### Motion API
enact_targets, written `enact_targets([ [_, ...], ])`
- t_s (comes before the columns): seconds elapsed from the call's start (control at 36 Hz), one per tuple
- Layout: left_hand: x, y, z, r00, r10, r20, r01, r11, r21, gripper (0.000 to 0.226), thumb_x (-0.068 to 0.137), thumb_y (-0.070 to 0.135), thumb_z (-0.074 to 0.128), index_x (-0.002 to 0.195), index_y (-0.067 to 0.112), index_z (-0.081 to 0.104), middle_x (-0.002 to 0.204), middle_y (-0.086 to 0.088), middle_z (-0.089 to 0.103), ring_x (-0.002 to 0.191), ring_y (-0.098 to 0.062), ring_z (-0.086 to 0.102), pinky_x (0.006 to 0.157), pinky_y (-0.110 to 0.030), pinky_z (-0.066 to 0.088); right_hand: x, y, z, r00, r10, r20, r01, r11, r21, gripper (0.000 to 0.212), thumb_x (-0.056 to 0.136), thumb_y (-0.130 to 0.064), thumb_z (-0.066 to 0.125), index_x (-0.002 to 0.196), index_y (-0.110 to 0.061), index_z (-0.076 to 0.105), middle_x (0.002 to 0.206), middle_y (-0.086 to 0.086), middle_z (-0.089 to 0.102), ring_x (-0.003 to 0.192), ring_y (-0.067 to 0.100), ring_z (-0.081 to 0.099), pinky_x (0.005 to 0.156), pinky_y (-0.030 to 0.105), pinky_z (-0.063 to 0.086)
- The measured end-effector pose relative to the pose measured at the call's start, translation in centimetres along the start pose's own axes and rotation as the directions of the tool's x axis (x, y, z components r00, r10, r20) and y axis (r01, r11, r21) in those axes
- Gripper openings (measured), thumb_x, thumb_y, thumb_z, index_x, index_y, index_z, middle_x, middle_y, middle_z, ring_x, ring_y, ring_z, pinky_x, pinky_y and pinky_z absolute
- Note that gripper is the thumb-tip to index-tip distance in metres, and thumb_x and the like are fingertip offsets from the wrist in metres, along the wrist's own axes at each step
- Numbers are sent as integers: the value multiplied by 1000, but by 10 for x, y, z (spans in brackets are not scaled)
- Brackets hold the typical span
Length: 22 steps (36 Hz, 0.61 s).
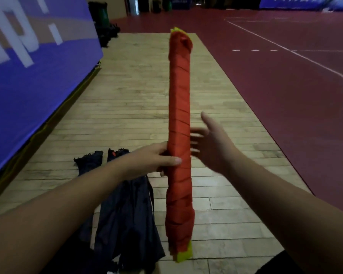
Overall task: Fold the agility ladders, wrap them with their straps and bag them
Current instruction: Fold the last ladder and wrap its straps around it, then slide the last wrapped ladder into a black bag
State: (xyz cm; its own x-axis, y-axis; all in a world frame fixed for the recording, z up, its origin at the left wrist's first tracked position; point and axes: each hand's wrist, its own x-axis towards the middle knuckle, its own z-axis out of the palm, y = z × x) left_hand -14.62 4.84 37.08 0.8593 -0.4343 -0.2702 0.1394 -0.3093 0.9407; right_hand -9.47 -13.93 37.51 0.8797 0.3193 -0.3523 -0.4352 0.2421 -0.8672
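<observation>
Red strap webbing is seen wound in tight spirals along nearly the whole length of the folded ladder bundle point(179, 139), with only slivers of yellow-green rung showing at the far tip and at the near end. The bundle is held up in the air over the wooden floor strip point(127, 107), its long axis running almost straight away from the camera, far end pointing up the hall, near end down toward the body. It is gripped a little below its middle by the left hand point(156, 161), fingers curled round the far side and the thumb pressed flat across the front. The right hand point(210, 143) is held just beside the bundle, fingers spread and loose, nothing pinched; whether the fingertips touch the wrap cannot be told. Wrapping looks finished, so bagging is judged to be the step in hand. Dark bags point(125, 210) are lying crumpled on the floor just left of the bundle and below it. A bag mouth would need to be found and opened, and the bundle fed in endwise, kept straight so the spirals are not snagged loose.
</observation>
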Motion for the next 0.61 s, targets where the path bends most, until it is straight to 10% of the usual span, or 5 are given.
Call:
enact_targets([
  [0.14, -18, -14, -26, 998, -39, -39, 29, 974, -227, 38, 90, 8, 66, 127, 2, 60, 127, -15, 67, 118, -32, 65, 103, -47, 50, 4, 41, 42, 979, 141, 147, -119, 982, -146, 87, 89, -82, 36, 124, -9, 67, 124, 25, 67, 105, 40, 67, 96, 52, 53],
  [0.39, -45, -36, -51, 867, -123, -482, 165, 985, 46, 21, 82, 13, 81, 88, 4, 63, 74, -10, 76, 73, -24, 76, 80, -42, 62, 40, 74, 93, 965, 157, 210, -126, 980, -154, 83, 82, -82, 51, 118, -9, 69, 107, 21, 73, 79, 35, 69, 78, 48, 59],
  [0.53, -69, -47, -101, 780, -8, -626, 382, 799, 465, 34, 78, 39, 83, 75, 15, 60, 62, -2, 72, 58, -13, 69, 60, -28, 55, 73, 111, 136, 983, 154, 101, -141, 982, -123, 58, 92, -67, 53, 92, -11, 67, 73, 15, 66, 56, 28, 61, 56, 33, 53],
  [0.61, -91, -71, -143, 793, -152, -590, 407, 852, 328, 35, 86, 41, 75, 77, 14, 56, 64, -6, 72, 53, -13, 67, 49, -23, 48, 92, 139, 159, 979, 191, 70, -180, 974, -140, 54, 92, -62, 58, 99, -9, 66, 70, 16, 63, 51, 28, 58, 54, 32, 50],
])
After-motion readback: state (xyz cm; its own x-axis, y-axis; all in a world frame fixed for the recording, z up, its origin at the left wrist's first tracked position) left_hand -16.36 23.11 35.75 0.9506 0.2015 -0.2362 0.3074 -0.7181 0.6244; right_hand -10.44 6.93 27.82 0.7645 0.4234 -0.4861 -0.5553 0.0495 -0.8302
